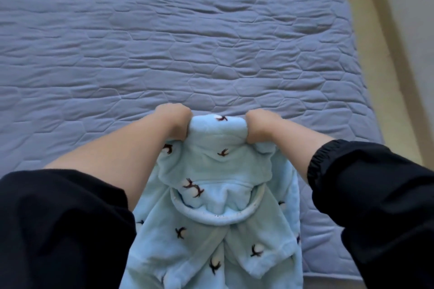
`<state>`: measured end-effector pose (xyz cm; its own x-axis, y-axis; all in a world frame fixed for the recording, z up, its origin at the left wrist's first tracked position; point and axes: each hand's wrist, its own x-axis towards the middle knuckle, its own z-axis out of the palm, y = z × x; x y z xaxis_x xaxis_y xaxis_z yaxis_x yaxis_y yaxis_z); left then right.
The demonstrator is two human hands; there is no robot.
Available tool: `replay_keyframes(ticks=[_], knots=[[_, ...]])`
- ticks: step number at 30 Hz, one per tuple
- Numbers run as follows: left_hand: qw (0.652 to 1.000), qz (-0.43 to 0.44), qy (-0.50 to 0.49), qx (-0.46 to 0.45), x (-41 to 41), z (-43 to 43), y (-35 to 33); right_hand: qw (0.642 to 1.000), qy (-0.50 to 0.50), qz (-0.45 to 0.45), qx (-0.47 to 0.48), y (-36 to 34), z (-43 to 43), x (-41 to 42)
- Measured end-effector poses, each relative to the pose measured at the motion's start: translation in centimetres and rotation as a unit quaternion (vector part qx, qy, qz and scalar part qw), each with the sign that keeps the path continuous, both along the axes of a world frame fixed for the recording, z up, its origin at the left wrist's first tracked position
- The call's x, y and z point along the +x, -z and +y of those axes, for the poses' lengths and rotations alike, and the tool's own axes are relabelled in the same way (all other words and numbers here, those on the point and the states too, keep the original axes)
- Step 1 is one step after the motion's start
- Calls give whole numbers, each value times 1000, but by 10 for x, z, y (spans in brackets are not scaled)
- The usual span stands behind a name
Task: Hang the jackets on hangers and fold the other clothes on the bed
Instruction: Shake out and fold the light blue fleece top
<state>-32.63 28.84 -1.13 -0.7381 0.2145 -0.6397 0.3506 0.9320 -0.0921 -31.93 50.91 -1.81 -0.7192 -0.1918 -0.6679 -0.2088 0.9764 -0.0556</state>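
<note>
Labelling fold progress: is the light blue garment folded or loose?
Loose, not folded. The left hand and right hand grip the light blue garment by its top edge; it hangs bunched above the bed.

Pale-blue bird-print garment [212, 216], grey-blue quilt [164, 42]

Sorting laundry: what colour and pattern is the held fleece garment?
Light blue fleece garment with small brown-white motifs; head view.

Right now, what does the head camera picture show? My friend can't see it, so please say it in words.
The left hand and the right hand grip the top edge of a fluffy light-blue garment with small dark prints, holding it above a bed with a quilted blue-grey cover. Both arms wear black sleeves.
</note>
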Motion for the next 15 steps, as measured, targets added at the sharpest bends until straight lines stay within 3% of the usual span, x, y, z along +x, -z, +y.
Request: replay_keyframes(ticks=[4,8,12,15], knots=[[991,112,-62,25,-2,-2,-32,983,38,179,-27,-29,-7,-5],[962,227,-120,98,-20,-11,-74,947,28,316,-56,-70,-16,-29],[940,314,-46,121,-14,-26,-93,914,-36,397,-72,-95,-17,-35],[917,363,49,158,32,-36,-87,871,-112,462,-121,-94,-15,5]])
